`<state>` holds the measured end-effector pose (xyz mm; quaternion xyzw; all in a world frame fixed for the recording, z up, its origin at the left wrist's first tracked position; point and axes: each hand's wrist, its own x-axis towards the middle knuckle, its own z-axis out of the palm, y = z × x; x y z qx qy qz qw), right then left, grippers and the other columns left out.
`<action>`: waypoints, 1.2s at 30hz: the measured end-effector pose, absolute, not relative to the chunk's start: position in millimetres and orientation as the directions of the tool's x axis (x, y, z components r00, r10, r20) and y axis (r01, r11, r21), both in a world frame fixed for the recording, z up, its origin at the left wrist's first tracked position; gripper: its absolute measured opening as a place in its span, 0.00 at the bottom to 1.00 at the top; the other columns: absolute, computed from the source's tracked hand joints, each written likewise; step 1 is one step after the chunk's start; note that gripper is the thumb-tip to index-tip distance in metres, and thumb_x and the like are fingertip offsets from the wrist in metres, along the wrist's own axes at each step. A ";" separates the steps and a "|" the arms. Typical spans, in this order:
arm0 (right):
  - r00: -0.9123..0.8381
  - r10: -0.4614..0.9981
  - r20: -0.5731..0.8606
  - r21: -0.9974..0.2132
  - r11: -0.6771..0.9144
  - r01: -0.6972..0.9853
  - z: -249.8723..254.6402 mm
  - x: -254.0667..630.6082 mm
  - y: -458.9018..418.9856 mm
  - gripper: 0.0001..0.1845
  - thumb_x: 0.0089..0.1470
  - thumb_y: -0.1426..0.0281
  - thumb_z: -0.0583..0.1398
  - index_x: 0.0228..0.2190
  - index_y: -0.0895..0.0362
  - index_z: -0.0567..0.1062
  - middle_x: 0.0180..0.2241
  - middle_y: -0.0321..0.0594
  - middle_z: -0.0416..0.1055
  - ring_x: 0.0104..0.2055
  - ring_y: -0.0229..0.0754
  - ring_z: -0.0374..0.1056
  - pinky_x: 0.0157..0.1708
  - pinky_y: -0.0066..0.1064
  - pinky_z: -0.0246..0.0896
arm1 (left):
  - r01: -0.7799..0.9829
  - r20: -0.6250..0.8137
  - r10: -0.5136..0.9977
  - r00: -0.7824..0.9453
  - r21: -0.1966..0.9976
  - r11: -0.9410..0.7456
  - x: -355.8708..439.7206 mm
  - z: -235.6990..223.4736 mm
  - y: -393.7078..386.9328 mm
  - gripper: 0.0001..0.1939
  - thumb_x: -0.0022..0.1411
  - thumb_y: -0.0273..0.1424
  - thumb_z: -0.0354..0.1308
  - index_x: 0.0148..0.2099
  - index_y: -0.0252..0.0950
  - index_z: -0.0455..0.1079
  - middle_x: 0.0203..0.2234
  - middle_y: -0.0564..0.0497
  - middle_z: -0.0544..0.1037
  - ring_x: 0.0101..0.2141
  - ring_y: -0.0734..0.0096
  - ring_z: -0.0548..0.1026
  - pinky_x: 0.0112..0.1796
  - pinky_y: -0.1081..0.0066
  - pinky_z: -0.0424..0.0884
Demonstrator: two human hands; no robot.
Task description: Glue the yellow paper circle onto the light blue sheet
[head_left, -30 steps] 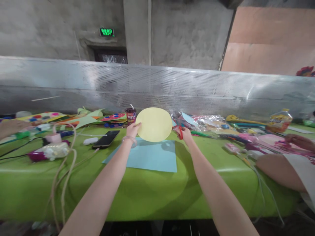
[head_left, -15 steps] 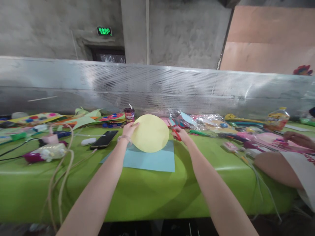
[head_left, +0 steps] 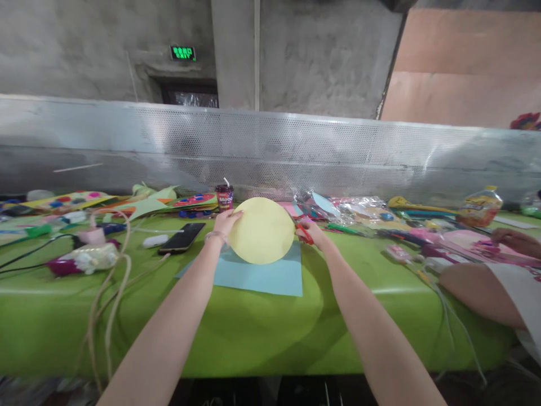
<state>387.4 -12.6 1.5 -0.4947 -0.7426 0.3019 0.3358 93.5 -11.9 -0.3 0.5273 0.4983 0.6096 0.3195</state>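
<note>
A round piece of pale yellow paper [head_left: 262, 231] is held up, tilted toward me, above the table. My left hand [head_left: 228, 223] is closed on its left edge, thumb on the front face. In my right hand [head_left: 313, 232] is a pair of scissors [head_left: 303, 233] with red handles, close to the paper's right edge. The blades are hard to make out, and I cannot tell whether they touch the paper. Below the yellow paper a light blue sheet [head_left: 258, 277] lies flat on the green tablecloth [head_left: 253, 332].
Left of my arm are a black phone [head_left: 182, 238], a white case [head_left: 155, 241] and looping cables [head_left: 122, 282]. A dark cup with a straw [head_left: 224, 197] stands behind. Craft papers and plastic wrap [head_left: 359, 210] line the back. At right, another person's arm [head_left: 477, 290] rests near a juice bottle [head_left: 482, 206].
The scissors have turned slightly and now sit closer against the yellow paper's right edge. The whole view has shifted a little; my left hand keeps its hold.
</note>
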 end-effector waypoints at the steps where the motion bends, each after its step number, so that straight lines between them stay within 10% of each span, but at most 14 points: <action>1: -0.289 0.936 0.200 -0.778 0.331 0.534 1.3 387.6 -12.0 0.12 0.56 0.65 0.56 0.38 0.61 0.70 0.34 0.37 0.69 0.30 0.34 0.67 0.28 0.30 0.65 | 0.137 0.323 0.916 -0.237 0.945 -0.297 93.4 -0.1 -12.1 0.11 0.61 0.34 0.55 0.41 0.31 0.68 0.33 0.51 0.73 0.30 0.73 0.72 0.32 0.68 0.71; 36: -0.294 0.933 0.207 -0.758 0.343 0.554 -0.3 390.3 -10.1 0.12 0.57 0.64 0.55 0.39 0.61 0.70 0.34 0.37 0.69 0.30 0.34 0.67 0.28 0.30 0.65 | 0.140 0.310 0.921 -0.234 0.949 -0.283 90.9 -2.0 -10.1 0.12 0.61 0.35 0.55 0.41 0.31 0.68 0.33 0.50 0.73 0.31 0.72 0.73 0.33 0.67 0.71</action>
